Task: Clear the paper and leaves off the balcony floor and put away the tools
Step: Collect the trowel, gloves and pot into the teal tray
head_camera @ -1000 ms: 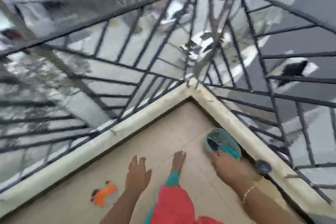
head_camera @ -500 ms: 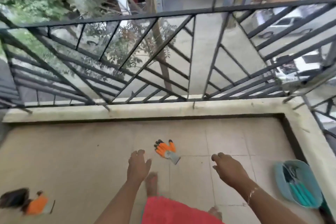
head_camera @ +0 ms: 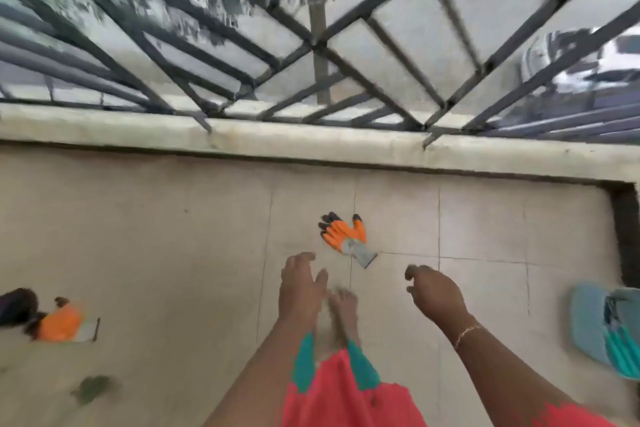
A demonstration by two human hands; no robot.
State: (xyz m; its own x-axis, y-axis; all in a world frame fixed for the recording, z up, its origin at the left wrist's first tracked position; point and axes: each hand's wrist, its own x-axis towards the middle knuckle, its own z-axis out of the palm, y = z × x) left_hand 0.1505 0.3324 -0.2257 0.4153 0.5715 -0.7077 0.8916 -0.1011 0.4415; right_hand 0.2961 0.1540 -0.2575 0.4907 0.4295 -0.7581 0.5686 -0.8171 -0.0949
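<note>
An orange glove with black fingertips and a grey cuff (head_camera: pixel 346 239) lies flat on the tiled balcony floor (head_camera: pixel 156 236). My left hand (head_camera: pixel 301 284) hovers just below and left of it, empty, its fingers relaxed. To the right of the glove my right hand (head_camera: pixel 434 293) hangs with loosely curled fingers and holds nothing. A second orange glove (head_camera: pixel 62 322) lies at the far left beside a dark object (head_camera: pixel 15 305). A green leaf (head_camera: pixel 91 388) lies at the lower left. A teal tray with teal-handled tools (head_camera: pixel 609 329) sits at the right edge.
A low concrete curb (head_camera: pixel 311 146) runs across the balcony edge under a dark metal railing (head_camera: pixel 311 45). My bare foot (head_camera: pixel 341 312) stands between my hands, with red and teal clothing below it. A street with parked vehicles lies far below.
The view has swung left from the balcony corner and tilted down. The glove now lies just ahead of my hands. Both hands stay empty, and the tool tray has slid to the right edge.
</note>
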